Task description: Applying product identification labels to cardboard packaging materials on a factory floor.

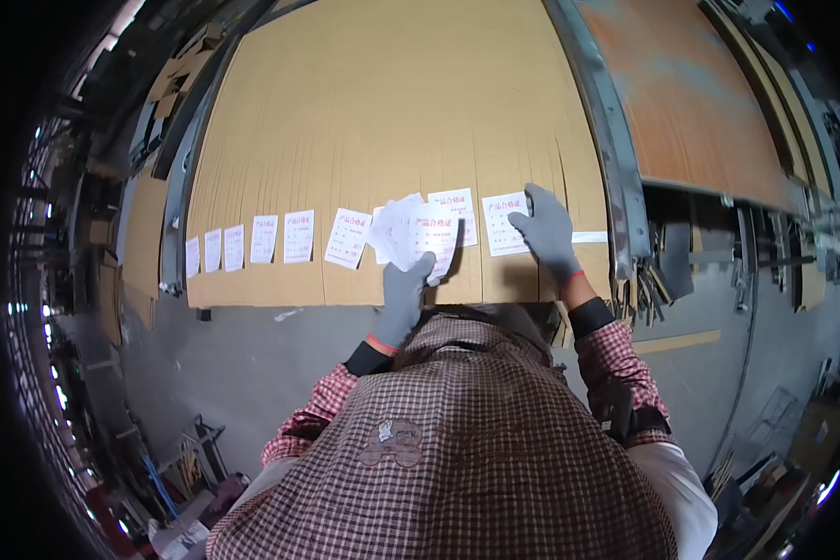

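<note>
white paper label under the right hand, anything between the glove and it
Nothing visible: the grey-gloved right hand lies flat on the white paper label, touching it directly on the brown cardboard stack.

A row of paper labels (298, 235) lies on the cardboard stack (383, 103), well left of the left hand's fingers (418, 271). A sheaf of labels (403, 231) sits between those fingers. One label (504, 224) lies under the right hand's fingertips (530, 201); another label (455, 207) lies between the hands.
</note>
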A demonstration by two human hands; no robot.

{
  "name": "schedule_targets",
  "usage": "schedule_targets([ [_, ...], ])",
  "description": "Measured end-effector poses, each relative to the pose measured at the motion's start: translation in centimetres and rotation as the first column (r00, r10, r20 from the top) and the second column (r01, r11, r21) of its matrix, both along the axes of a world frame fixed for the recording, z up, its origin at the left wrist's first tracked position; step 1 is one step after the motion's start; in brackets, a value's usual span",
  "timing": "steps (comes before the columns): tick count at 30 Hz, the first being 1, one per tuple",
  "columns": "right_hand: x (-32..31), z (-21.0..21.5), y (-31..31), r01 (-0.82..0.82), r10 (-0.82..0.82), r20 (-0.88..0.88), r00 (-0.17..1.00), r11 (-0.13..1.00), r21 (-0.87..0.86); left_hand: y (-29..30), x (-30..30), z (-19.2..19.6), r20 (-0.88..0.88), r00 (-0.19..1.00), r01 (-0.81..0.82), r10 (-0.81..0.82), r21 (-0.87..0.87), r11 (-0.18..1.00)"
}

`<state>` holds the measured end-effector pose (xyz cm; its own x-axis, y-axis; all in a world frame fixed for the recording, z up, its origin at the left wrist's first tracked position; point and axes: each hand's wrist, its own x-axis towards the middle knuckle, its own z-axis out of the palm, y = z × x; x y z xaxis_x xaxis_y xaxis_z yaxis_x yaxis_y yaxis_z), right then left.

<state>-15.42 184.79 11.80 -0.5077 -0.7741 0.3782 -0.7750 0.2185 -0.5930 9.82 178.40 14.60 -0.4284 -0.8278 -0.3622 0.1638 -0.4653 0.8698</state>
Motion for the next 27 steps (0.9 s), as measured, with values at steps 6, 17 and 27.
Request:
schedule_targets([
  [6, 6.1, 1.3, 0.7, -0.148, 0.114, 0.84, 0.53, 0.988, -0.041, 0.9, -1.8, -1.7, 0.292, 0.947, 0.208, -0.134, -0.237, 0.949],
  [17, -4.5, 3.4, 5.6, 0.334, -0.048, 0.809, 0.586, 0.924, -0.188, 0.6, -0.9, 0.2, 0.033, 0.996, 0.085, -0.081, -0.117, 0.99],
  [27, -12.5, 2.8, 5.7, 0.419, -0.426, -0.124, 0.896, 0.904, -0.085, -1.6, 4.6, 3.3, -0.013, 0.994, -0.105, 0.104, -0.1, 0.989],
])
